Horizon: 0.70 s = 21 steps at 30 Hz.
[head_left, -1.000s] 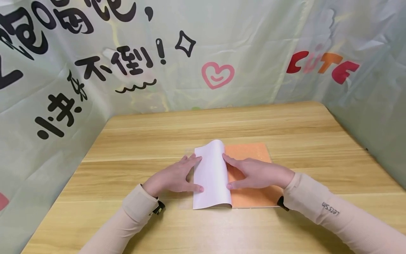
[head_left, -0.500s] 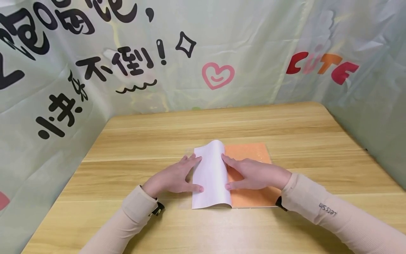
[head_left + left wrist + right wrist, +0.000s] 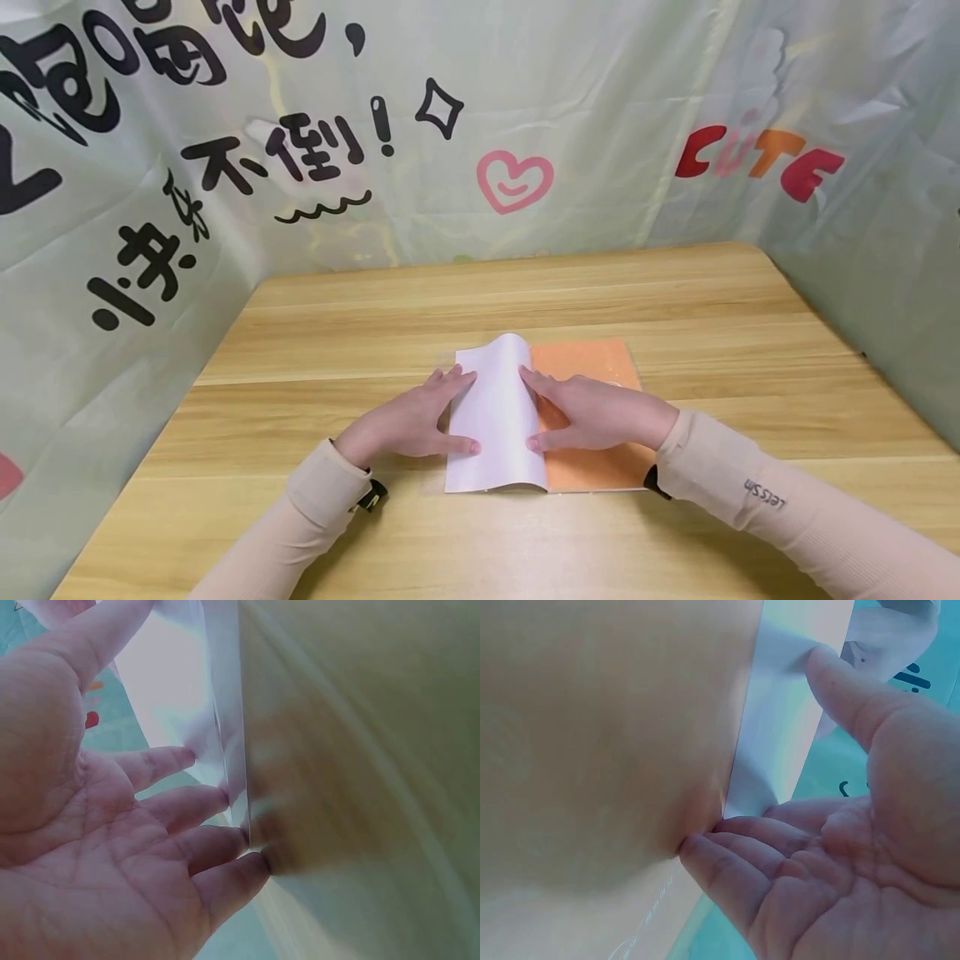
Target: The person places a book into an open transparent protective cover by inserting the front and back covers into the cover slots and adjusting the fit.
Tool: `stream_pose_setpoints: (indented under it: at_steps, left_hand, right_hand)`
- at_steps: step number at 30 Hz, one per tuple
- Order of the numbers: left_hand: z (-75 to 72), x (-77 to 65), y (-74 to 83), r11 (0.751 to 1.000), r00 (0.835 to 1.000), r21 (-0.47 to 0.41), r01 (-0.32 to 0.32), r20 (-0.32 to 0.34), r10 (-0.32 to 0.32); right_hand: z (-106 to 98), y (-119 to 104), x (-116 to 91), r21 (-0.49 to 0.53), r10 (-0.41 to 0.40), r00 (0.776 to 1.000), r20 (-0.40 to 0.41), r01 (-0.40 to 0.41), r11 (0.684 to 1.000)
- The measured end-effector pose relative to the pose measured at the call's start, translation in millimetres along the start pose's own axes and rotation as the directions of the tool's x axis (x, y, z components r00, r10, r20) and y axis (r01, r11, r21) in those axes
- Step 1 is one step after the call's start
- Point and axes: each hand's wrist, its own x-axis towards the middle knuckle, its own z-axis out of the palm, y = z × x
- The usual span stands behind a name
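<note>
The cloth reads "CUTE" in coloured letters and "不倒!" in black, beside other black characters, partly cut off; the right sleeve bears "Letssin", upside down.

Head view: right hand is covering the middle of the orange page, leaving the white mark at 1 o'clock mostly hidden. White sheet is hiding its underside. Left sleeve is being cut off at 7 o'clock, right sleeve at 4, black lettering at 9. Left wrist view: left thumb is being cropped at 11 o'clock; tabletop at 3 is blurring. Right wrist view: orange page at 9 is blurring
</note>
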Motion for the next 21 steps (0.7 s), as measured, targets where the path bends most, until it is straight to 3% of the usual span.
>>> stream_pose_setpoints:
  at_steps: [21]
  left_hand:
    - [-0.2, 1.1, 1.5, 1.0, 1.0, -0.009, -0.005, 0.007, 0.005]
  right_hand:
    - [-1.4, -4.7, 2.7, -0.025, 0.031, 0.999, 0.014, -0.031, 0.999]
